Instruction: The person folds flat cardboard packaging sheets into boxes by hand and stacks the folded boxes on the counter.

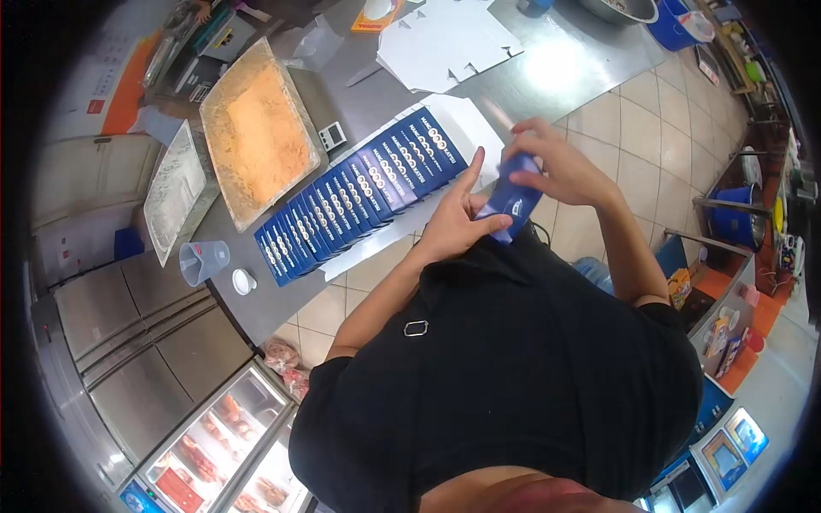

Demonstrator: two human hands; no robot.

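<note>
In front of my chest, a small blue cardboard box (513, 203) with white print is between my hands. My left hand (451, 221) grips its lower end, thumb across the front and index finger pointing up. My right hand (560, 167) has its fingers bent around the upper end, slightly blurred. Left of my hands, a long row of blue printed boxes (368, 181) lies overlapping along the table edge. White cardboard (466, 120) shows beside and under this row.
On the metal table (547, 77) stand a tray of orange crumbs (265, 128), a tray of white powder (175, 192), a small scale (332, 135), a clear cup (205, 261) and flat white cartons (445, 43). A lit display case (214, 436) stands lower left.
</note>
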